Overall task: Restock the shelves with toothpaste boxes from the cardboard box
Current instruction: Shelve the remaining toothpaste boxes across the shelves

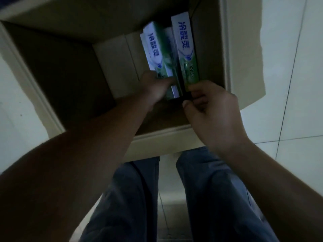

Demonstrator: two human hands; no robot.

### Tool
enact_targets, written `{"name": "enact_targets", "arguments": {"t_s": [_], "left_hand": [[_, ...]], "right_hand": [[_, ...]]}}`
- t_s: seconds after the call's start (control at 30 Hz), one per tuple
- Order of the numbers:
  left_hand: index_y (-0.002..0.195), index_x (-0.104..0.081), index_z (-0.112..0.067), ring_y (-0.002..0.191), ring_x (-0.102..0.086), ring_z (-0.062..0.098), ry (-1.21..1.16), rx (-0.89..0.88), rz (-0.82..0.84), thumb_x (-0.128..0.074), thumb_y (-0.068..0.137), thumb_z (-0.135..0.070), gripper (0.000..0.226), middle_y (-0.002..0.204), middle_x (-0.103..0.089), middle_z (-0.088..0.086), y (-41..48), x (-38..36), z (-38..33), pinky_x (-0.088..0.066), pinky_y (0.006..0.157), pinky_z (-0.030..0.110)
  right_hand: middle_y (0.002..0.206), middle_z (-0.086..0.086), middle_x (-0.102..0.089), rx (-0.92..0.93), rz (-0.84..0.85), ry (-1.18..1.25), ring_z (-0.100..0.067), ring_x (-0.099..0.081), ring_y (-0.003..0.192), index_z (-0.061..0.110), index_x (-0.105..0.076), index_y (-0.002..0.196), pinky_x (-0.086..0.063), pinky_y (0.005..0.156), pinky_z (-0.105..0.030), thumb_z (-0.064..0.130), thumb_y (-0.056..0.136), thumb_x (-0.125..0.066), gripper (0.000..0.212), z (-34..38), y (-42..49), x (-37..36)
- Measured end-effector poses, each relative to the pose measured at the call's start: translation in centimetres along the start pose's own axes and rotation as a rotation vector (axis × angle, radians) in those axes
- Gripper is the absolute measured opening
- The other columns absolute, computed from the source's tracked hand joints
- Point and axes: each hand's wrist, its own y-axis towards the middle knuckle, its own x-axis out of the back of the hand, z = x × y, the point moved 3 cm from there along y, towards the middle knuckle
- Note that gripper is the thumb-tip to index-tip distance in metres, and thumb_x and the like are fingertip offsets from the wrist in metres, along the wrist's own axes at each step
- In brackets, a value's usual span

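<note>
**Two toothpaste boxes gripped inside the open carton**

Two long, narrow card toothpaste boxes show clearly, each white at the far end with blue lettering and green at the near end. Both stand tilted in the right half of a large brown cardboard box [52,67], which sits open on a pale tiled floor [288,84].

The left hand [153,86] reaches deep into the carton, with its fingers curled round the green near end of the left toothpaste box [153,49], which is blurred. A pale edge shows just behind this box; whether it is a third cannot be told.

Just beside it, across a dark gap, is the right toothpaste box [186,48]. The right hand [209,109] pinches its near end between thumb and curled fingers.

Two blue-grey trouser legs [131,198] fill the foreground.
</note>
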Motion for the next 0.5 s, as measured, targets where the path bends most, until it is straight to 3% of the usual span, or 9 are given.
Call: {"name": "enact_targets", "arguments": {"t_s": [0.07,0.13,0.2,0.27,0.33,0.4,0.47,0.5], "left_hand": [[0.109,-0.071,-0.026,0.095,-0.068,0.01,-0.179,0.145,0.129,-0.073,0.087,-0.03,0.023,0.11,-0.074,-0.006,-3.6,1.8,0.0,-0.05,0.072,0.027],[0.109,-0.07,-0.026,0.097,-0.072,0.017,-0.301,0.191,0.151,-0.077,0.082,-0.028,0.028,0.108,-0.077,-0.005,-7.3,4.2,-0.4,-0.054,0.076,0.029],[0.112,-0.072,-0.02,0.091,-0.077,0.018,-0.413,0.19,0.195,-0.079,0.073,-0.026,0.039,0.102,-0.08,0.0,-10.8,6.1,-1.2,-0.059,0.07,0.028],[0.11,-0.074,-0.017,0.087,-0.078,0.019,-0.451,0.211,0.239,-0.078,0.067,-0.027,0.044,0.1,-0.08,0.004,-13.8,7.0,-2.2,-0.06,0.065,0.026],[0.106,-0.076,-0.016,0.086,-0.078,0.021,-0.43,0.219,0.255,-0.08,0.061,-0.033,0.048,0.1,-0.08,0.008,-15.5,7.5,-3.1,-0.06,0.063,0.028],[0.098,-0.078,-0.022,0.084,-0.078,0.021,-0.306,0.188,0.272,-0.078,0.06,-0.054,0.05,0.097,-0.08,0.007,-15.9,7.8,-4.0,-0.061,0.063,0.033],[0.081,-0.078,-0.025,0.075,-0.077,0.017,-0.186,0.177,0.227,-0.064,0.072,-0.07,0.048,0.084,-0.079,0.003,-15.2,8.2,-4.9,-0.056,0.067,0.035],[0.076,-0.075,-0.023,0.069,-0.074,0.017,-0.174,0.188,0.149,-0.057,0.081,-0.069,0.049,0.076,-0.076,0.002,-14.3,8.2,-5.3,-0.053,0.068,0.034]], "right_hand": [[0.1,0.002,-0.068,0.015,0.003,0.023,-0.012,-0.061,0.088,0.012,-0.07,0.114,-0.057,0.08,-0.041,0.014,0.082,-0.076,0.032,0.9,-0.1,0.3],[0.114,0.001,-0.065,0.071,0.094,0.007,-0.007,-0.056,0.099,0.015,-0.066,0.121,-0.053,0.088,-0.036,0.023,0.076,-0.083,0.049,2.1,-0.6,0.1],[0.135,-0.005,-0.054,0.119,0.246,-0.076,-0.021,-0.053,0.119,0.017,-0.057,0.135,-0.049,0.099,-0.043,0.029,0.072,-0.084,0.07,3.2,-1.3,-0.4],[0.144,-0.008,-0.044,0.17,0.293,-0.139,-0.032,-0.05,0.125,0.017,-0.051,0.139,-0.05,0.097,-0.051,0.024,0.072,-0.082,0.074,4.4,-2.1,-0.8],[0.137,-0.01,-0.049,0.226,0.229,-0.106,-0.034,-0.056,0.117,0.012,-0.053,0.134,-0.054,0.088,-0.05,0.011,0.072,-0.078,0.067,5.4,-3.0,-0.8],[0.125,-0.013,-0.061,0.218,0.096,-0.026,-0.032,-0.063,0.106,0.005,-0.058,0.127,-0.055,0.081,-0.045,0.006,0.071,-0.078,0.059,5.8,-3.7,-0.2],[0.106,-0.009,-0.071,0.105,-0.057,0.054,-0.026,-0.068,0.09,0.007,-0.064,0.12,-0.054,0.073,-0.038,0.012,0.073,-0.078,0.05,5.2,-4.2,0.8],[0.097,-0.003,-0.073,0.025,-0.101,0.109,-0.021,-0.069,0.082,0.013,-0.066,0.116,-0.054,0.068,-0.037,0.018,0.074,-0.076,0.043,4.6,-4.4,1.3]]}}
